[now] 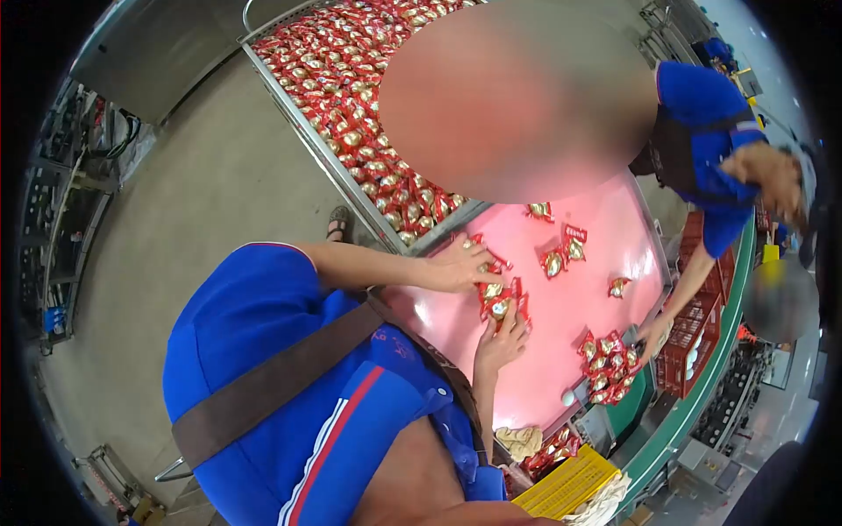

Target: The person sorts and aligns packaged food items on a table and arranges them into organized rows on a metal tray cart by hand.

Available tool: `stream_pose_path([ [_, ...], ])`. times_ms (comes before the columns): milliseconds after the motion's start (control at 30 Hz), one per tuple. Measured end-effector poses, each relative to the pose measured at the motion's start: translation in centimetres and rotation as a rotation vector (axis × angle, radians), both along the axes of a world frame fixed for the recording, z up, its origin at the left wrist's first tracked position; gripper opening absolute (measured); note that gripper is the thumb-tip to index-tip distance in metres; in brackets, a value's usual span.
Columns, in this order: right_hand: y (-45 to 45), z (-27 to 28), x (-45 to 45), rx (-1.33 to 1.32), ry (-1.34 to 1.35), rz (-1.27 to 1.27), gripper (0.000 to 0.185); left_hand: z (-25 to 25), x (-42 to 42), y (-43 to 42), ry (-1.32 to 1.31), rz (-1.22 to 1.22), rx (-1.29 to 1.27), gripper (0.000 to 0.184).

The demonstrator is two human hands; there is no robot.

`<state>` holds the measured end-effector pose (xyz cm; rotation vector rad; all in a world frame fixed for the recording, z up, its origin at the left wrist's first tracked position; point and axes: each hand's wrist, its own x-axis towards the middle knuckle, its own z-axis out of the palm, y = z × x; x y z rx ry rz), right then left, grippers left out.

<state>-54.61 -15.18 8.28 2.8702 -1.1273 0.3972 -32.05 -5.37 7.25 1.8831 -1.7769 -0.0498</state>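
Note:
My left hand (pixel 462 266) reaches across the pink tabletop (pixel 548 351), its fingers curled over red-and-gold packets (pixel 491 289) near the table's left edge. Just below it, my right hand (pixel 503 344) has its fingertips on a shiny red-and-gold packet (pixel 500 308) with a round gold middle and red crimped ends. The two hands are close together, and the packets between them overlap, so I cannot count them. More such packets (pixel 563 251) lie loose farther up the table. A single packet (pixel 618 287) lies to the right.
A metal-rimmed bin (pixel 320 158) heaped with packets adjoins the table. At right a co-worker's hand (pixel 653 337) touches a packet cluster (pixel 607 366). Red crates (pixel 688 346) and a green conveyor (pixel 728 351) stand beyond. A yellow basket (pixel 566 486) and cloth (pixel 519 441) are nearby.

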Motion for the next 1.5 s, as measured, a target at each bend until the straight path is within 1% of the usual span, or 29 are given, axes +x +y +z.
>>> stream_pose_path([
  [33,-0.3,1.7,3.0,-0.076,-0.028,0.062,0.069,1.2,2.8,0.3,-0.071,0.053,-0.053,0.063],
  [67,-0.5,2.9,6.3,-0.080,-0.022,0.067,0.069,2.4,5.6,0.7,-0.141,0.107,-0.105,0.063],
  [133,-0.3,4.6,13.8,-0.184,-0.102,0.240,0.072,5.6,12.1,3.3,-0.166,0.193,-0.114,0.063],
  [167,0.2,5.3,17.9,-0.180,-0.099,0.241,0.072,6.6,15.8,4.6,-0.099,0.208,-0.116,0.062],
  [233,1.5,5.9,27.1,-0.132,-0.114,0.377,0.070,7.1,23.7,8.0,-0.139,0.304,-0.157,0.063],
  [267,2.7,5.6,31.8,-0.123,-0.109,0.368,0.070,6.8,27.9,9.9,-0.152,0.341,-0.174,0.063],
  [333,5.3,4.6,42.1,-0.089,-0.103,0.479,0.072,5.4,37.3,13.5,-0.201,0.381,-0.193,0.064],
  [367,6.7,3.5,47.2,-0.035,-0.133,0.509,0.071,4.4,41.7,15.3,-0.159,0.398,-0.172,0.065],
  [400,8.0,2.1,51.9,0.022,-0.154,0.544,0.071,3.4,46.2,17.2,-0.224,0.435,-0.095,0.065],
  [467,10.2,-0.9,61.3,0.106,-0.159,0.572,0.070,3.0,54.4,20.1,-0.209,0.458,-0.032,0.064],
  [533,11.8,-3.0,70.1,0.126,-0.186,0.619,0.068,1.2,63.5,22.3,-0.328,0.461,0.059,0.065],
  [600,12.6,-3.7,77.9,0.052,-0.182,0.611,0.066,0.6,71.7,23.0,-0.374,0.412,0.050,0.068],
  [633,12.6,-4.2,81.5,0.068,-0.176,0.602,0.065,-0.4,75.6,22.7,-0.450,0.420,0.062,0.066],
  [667,12.5,-4.8,84.8,0.084,-0.171,0.596,0.065,-0.7,79.0,22.3,-0.502,0.431,0.093,0.076],
  [767,11.5,-7.4,92.8,0.157,-0.110,0.522,0.062,-3.0,87.0,19.7,-0.501,0.421,0.071,0.071],
  [833,10.5,-8.6,95.6,0.225,-0.010,0.456,0.059,-4.5,90.1,18.0,-0.683,0.391,0.180,0.064],
  [867,10.2,-9.1,96.3,0.226,0.001,0.450,0.059,-4.9,90.8,17.2,-0.672,0.386,0.179,0.064],
  [933,9.5,-10.0,97.1,0.439,0.214,0.426,0.058,-5.2,91.9,15.7,-0.386,0.240,0.530,0.060],
  [1000,9.9,-10.1,97.0,0.510,0.220,0.444,0.066,-7.5,94.4,16.0,-0.020,0.192,0.611,0.064],
  [1100,10.0,-9.6,96.9,0.525,0.241,0.468,0.066,-8.7,96.0,15.9,-0.010,0.129,0.643,0.057],
  [1167,10.3,-8.8,96.7,0.528,0.269,0.454,0.066,-8.7,96.5,15.7,0.112,0.122,0.661,0.046],
  [1200,10.5,-9.0,96.9,0.504,0.272,0.448,0.066,-8.7,96.4,15.5,0.106,0.110,0.661,0.046],
  [1233,10.6,-9.8,96.9,0.485,0.272,0.445,0.066,-9.8,96.3,15.3,0.114,0.151,0.617,0.044],
  [1300,10.4,-10.9,97.0,0.496,0.215,0.424,0.064,-9.3,95.0,14.9,0.078,0.247,0.562,0.041],
  [1367,10.3,-11.0,96.8,0.523,0.197,0.433,0.063,-9.4,94.6,15.3,0.086,0.254,0.456,0.040],
  [1400,10.3,-9.9,97.1,0.560,0.250,0.420,0.064,-9.8,94.9,15.2,0.039,0.229,0.448,0.040],
  [1433,9.9,-10.1,96.8,0.582,0.282,0.395,0.068,-7.8,94.2,14.2,0.020,0.179,0.509,0.037],
  [1467,9.8,-9.3,96.8,0.665,0.302,0.363,0.074,-10.5,95.8,14.6,-0.053,0.050,0.451,0.035],
  [1500,9.7,-10.4,96.7,0.708,0.242,0.379,0.079,-10.6,96.4,14.6,-0.027,-0.002,0.487,0.034],
])
